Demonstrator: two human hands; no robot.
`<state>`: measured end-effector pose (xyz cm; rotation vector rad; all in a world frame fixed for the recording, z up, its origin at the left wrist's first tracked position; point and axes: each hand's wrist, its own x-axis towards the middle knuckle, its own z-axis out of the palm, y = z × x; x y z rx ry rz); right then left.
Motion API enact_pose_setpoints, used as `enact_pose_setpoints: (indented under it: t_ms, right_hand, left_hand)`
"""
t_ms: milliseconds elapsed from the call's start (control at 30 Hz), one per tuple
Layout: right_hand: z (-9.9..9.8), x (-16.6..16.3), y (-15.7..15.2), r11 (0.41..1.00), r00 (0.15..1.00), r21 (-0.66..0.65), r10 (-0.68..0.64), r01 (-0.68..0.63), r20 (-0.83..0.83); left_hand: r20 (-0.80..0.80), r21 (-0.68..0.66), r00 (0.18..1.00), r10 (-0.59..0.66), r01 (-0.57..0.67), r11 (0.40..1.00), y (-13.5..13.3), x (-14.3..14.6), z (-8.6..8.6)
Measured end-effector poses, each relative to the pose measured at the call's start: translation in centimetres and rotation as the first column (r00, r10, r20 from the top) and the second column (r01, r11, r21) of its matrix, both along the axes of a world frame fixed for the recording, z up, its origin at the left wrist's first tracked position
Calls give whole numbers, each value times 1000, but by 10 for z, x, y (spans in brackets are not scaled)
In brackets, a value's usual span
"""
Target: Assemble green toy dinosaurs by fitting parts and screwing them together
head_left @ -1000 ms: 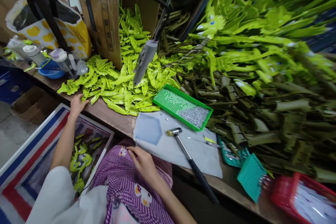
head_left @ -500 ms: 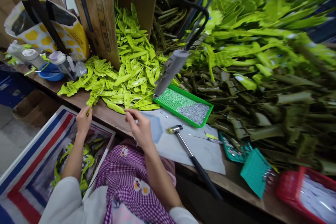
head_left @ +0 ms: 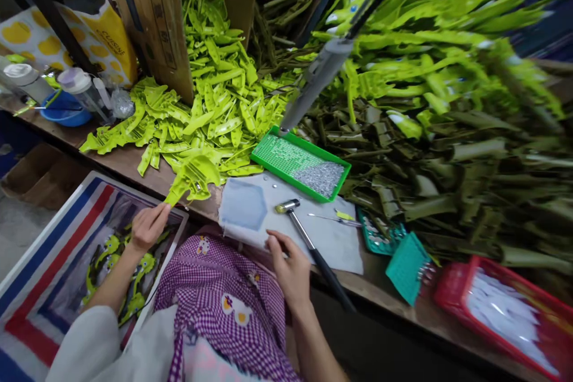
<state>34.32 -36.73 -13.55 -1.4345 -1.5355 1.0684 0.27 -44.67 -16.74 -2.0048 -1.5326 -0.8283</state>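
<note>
Your left hand point(head_left: 147, 228) has pulled a green plastic piece point(head_left: 193, 179) off the pile.
Fingers pinch its tip over the desk point(head_left: 134, 167) edge; your right hand point(head_left: 289, 265), fingers loosely spread, rests beside the hammer point(head_left: 313, 250).

Left hand point(head_left: 147, 228): bare, no glove, ring or watch visible.
Right hand point(head_left: 292, 268): bare, forearm uncovered.
Sleeves: white, loose, ending above the elbows.
Apron point(head_left: 224, 304): purple-and-white gingham check, printed with small white cartoon figures with yellow touches.
Under-layer: pale pink fabric at the lower edge.
</note>
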Motion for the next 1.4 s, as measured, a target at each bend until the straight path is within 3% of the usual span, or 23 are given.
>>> enact_pose_setpoints:
  t_ms: [67, 167, 233, 333, 400, 500, 567, 633, 733, 867, 967, 1033, 1100, 1200, 1267, 1333, 1400]
  right_hand:
    - [8, 3, 7, 995, 982, -77, -69, 56, -175]
    - [19, -10, 25, 966, 883, -241, -28, -97, -468]
    - [21, -24, 36, 929, 825, -312, -11, -201, -565]
    - [17, -41, 37, 912, 790, -379, -111, -161, -602]
    - [10, -43, 30, 904, 772, -419, -208, -83, -601]
    - [-4, -26, 22, 897, 738, -443, -307, 13, -600]
    - [-9, -9, 27, 884, 714, -463, -371, 74, -594]
    - [-8, 6, 39, 868, 687, -479, -427, 129, -588]
    - [7, 23, 61, 894, 665, -417, -411, 163, -624]
    - [24, 33, 66, 971, 756, -204, -228, 127, -614]
    - [22, 21, 50, 969, 781, -190, -239, 156, -578]
    - [16, 11, 38, 933, 739, -182, -358, 311, -571]
    - [11, 6, 31, 880, 690, -174, -458, 443, -560]
    - [8, 13, 26, 852, 662, -183, -501, 491, -557]
    - [8, 25, 27, 830, 635, -197, -532, 521, -561]
    - [8, 42, 27, 798, 579, -229, -572, 558, -581]
    - [11, 64, 23, 781, 510, -295, -594, 550, -622]
  left_hand:
    - [1, -30, 990, -139, 139, 990, 11, 9, 6]
    - [-5, -97, 954, -300, 298, 950, 32, 22, 14]
    - [-9, -159, 923, -385, 378, 912, 44, 31, 18]
    - [2, -249, 880, -475, 460, 852, 51, 50, 21]
    - [11, -265, 894, -449, 436, 860, 47, 66, 24]
    - [71, -356, 960, -271, 279, 892, 36, 91, 30]
    - [161, -479, 973, -164, 222, 849, 33, 105, 37]
    - [267, -570, 955, -130, 265, 778, 39, 113, 45]
    - [330, -590, 930, -162, 338, 733, 73, 127, 61]
    - [315, -464, 913, -258, 385, 798, 135, 172, 77]
    - [326, -372, 881, -342, 453, 810, 154, 219, 73]
    - [344, -326, 851, -397, 504, 799, 150, 243, 63]
    - [363, -283, 822, -439, 546, 788, 141, 258, 52]
    - [358, -276, 801, -480, 582, 765, 129, 268, 43]
    - [341, -351, 793, -504, 605, 715, 124, 271, 42]
    - [351, -434, 762, -545, 648, 627, 119, 273, 43]
    - [377, -441, 718, -585, 694, 569, 115, 270, 43]
